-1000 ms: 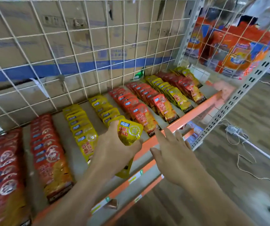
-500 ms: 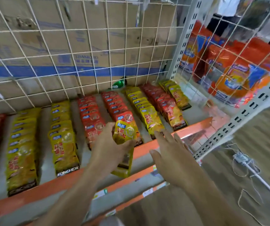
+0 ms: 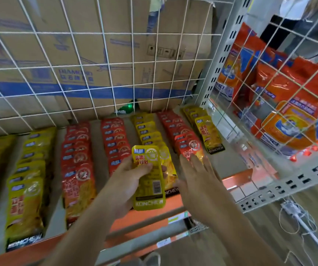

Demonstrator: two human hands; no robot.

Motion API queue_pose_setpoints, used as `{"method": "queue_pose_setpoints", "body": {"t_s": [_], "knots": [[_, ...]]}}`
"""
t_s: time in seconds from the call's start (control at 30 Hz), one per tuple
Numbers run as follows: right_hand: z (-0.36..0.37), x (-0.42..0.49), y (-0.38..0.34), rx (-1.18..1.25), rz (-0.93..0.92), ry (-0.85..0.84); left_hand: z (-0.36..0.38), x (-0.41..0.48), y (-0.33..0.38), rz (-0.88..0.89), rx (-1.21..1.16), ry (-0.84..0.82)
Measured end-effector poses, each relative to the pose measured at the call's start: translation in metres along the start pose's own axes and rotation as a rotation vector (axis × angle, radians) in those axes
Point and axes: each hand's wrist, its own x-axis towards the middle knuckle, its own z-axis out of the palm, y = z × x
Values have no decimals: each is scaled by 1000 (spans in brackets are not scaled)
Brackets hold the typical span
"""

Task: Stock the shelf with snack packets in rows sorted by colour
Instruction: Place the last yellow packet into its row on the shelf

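The yellow packet [image 3: 148,177] sits in the left hand's [image 3: 123,187] grip, over the front of a yellow row [image 3: 150,135] on the shelf [image 3: 236,181]. The right hand [image 3: 198,181] is spread flat, holding nothing. A crooked drop could land the packet on the red row [image 3: 185,139].

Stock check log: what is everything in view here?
yellow packet rows: four, yellow, on the shelf
red packet rows: three, red, among the yellow ones
held packet: one, yellow, in the left hand
wire mesh: two panels, white, back and right
large bags: several, orange-blue, behind right panel
cardboard boxes: count unclear, brown, behind back panel
green item: one, behind back panel
left hand: grips the held packet
right hand: open, above shelf front
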Motion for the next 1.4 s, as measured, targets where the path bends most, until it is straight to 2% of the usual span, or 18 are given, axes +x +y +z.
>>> {"method": "queue_pose_setpoints", "body": {"t_s": [0.2, 0.37, 0.47, 0.57, 0.7, 0.83, 1.0, 1.1, 1.23, 1.4], "knots": [[-16, 23, 22, 69, -31, 5, 30, 20, 19, -12, -85, 57], [-30, 37, 43, 131, -118, 33, 52, 36, 12, 66, -210, 57], [-35, 41, 57, 144, -161, 40, 81, 49, 19, -99, -254, 122], [-39, 46, 72, 228, -216, 92, 96, 50, 13, -48, -330, 104], [-39, 52, 86, 392, -284, 191, 122, 63, 16, 3, -277, 104], [-40, 55, 93, 452, -292, 195, 134, 78, 17, -39, -253, -24], [-39, 60, 99, 566, -245, 223, 141, 90, 16, 15, -132, -28], [-38, 61, 105, 674, -119, 222, 142, 98, 15, 74, -19, 47], [-28, 70, 116, 819, 54, 275, 142, 103, 17, 133, 169, 111], [-24, 78, 122, 913, 135, 302, 149, 111, 15, 242, 467, 143]]}}
